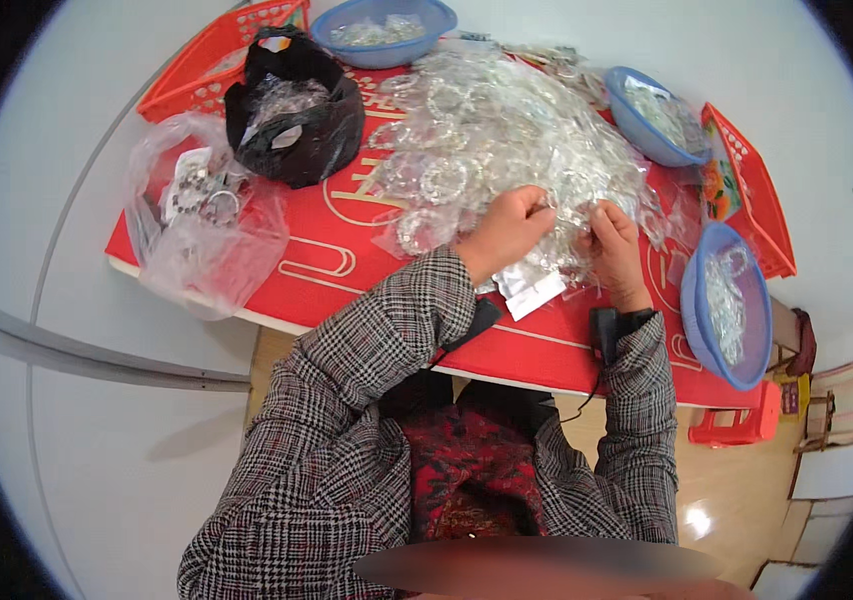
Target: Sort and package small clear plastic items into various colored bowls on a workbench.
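My left hand [515,232] is closed in a pinch, thumb against the curled fingers, over the near side of a large heap of clear plastic bags [507,130]. Just right of it, my right hand [616,250] is closed too, its fingertips pinched together. Shiny clear plastic shows between the two hands and blends into the heap, so I cannot make out exactly what they hold. Bead bracelets [444,183] lie inside several bags on the heap's left side. Below my hands, a white card strip [535,296] lies near the front edge.
Blue baskets [699,300] with bagged goods stand around the red table [397,285]. An orange-red basket [762,215] is at the right, another red basket [172,90] at the far left. A black bag [307,150] and a clear bag of jewellery [247,250] sit left.
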The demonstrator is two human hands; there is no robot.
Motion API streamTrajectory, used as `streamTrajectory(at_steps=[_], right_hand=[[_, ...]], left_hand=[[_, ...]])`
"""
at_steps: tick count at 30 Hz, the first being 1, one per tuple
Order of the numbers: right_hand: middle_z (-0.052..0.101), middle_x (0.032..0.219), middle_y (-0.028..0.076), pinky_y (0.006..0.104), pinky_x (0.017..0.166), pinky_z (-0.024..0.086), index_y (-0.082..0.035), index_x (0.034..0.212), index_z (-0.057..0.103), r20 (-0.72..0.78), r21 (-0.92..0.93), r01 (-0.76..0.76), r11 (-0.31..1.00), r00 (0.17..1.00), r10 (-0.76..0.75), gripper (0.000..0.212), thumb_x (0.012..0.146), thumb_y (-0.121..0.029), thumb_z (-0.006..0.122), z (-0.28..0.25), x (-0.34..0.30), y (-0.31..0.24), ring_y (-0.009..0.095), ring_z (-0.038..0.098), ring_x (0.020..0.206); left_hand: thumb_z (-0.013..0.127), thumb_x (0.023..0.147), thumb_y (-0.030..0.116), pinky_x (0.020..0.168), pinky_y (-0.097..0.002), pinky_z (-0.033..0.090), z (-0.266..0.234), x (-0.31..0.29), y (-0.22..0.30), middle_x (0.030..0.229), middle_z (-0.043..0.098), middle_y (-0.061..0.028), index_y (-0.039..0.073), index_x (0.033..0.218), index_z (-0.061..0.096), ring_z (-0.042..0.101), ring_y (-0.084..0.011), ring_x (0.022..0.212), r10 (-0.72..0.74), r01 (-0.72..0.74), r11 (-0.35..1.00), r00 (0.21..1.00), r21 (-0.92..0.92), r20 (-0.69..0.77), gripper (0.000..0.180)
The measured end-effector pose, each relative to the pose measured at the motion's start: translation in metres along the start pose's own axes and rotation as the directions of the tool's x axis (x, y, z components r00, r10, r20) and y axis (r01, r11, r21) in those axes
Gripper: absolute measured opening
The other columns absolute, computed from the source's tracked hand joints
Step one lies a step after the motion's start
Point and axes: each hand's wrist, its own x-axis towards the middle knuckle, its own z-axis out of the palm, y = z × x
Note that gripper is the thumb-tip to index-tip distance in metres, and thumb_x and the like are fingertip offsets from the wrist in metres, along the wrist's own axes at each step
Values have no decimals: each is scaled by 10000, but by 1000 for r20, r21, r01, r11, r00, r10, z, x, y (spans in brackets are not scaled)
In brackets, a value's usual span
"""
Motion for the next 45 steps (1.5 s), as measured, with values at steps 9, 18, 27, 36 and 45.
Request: streamTrajectory(at_steps=[9, 18, 27, 36, 45], right_hand=[[493, 637, -31, 190, 485, 346, -46, 870, 560, -35, -24, 12, 1000, 999, -13, 153, 891, -178, 484, 10, -2, -3, 50, 433, 531], [553, 772, -15, 199, 542, 401, -56, 917, 551, 20, 28, 21, 999, 1000, -21, 130, 895, -169, 490, -6, -2, 3, 73, 490, 605], [552, 778, -12, 205, 542, 400, -45, 938, 552, 8, -3, 23, 1000, 1000, -23, 155, 894, -184, 497, -4, -1, 3, 79, 490, 608], [505, 695, -50, 180, 499, 351, -66, 830, 547, -83, -37, 25, 999, 996, -28, 137, 887, -183, 502, 8, -2, -1, 42, 443, 561], [543, 776, -22, 192, 535, 386, -55, 892, 548, 16, -5, 9, 1000, 1000, -9, 137, 894, -183, 498, -4, -2, 0, 61, 477, 607]], left_hand=[[558, 770, 150, 505, -293, 400, 0, -2, -5, 600, 528, -58, -16, 754, 530, 482, -100, 562, 87, -86, 996, 995, 36, -52, 170], [557, 768, 152, 504, -288, 398, 2, 0, -7, 617, 530, -46, -14, 751, 524, 472, -100, 567, 110, -105, 989, 993, 108, -41, 171], [553, 778, 141, 493, -274, 386, 2, 1, -10, 611, 516, -28, -17, 755, 515, 450, -80, 558, 106, -103, 990, 994, 98, -27, 165], [552, 798, 138, 483, -265, 374, 2, 0, -8, 610, 498, -1, -6, 744, 500, 436, -60, 560, 78, -77, 995, 997, 68, -2, 162], [560, 782, 133, 496, -275, 383, 5, 4, -15, 616, 515, -33, -14, 739, 505, 461, -86, 560, 92, -92, 996, 996, 22, -16, 162]])
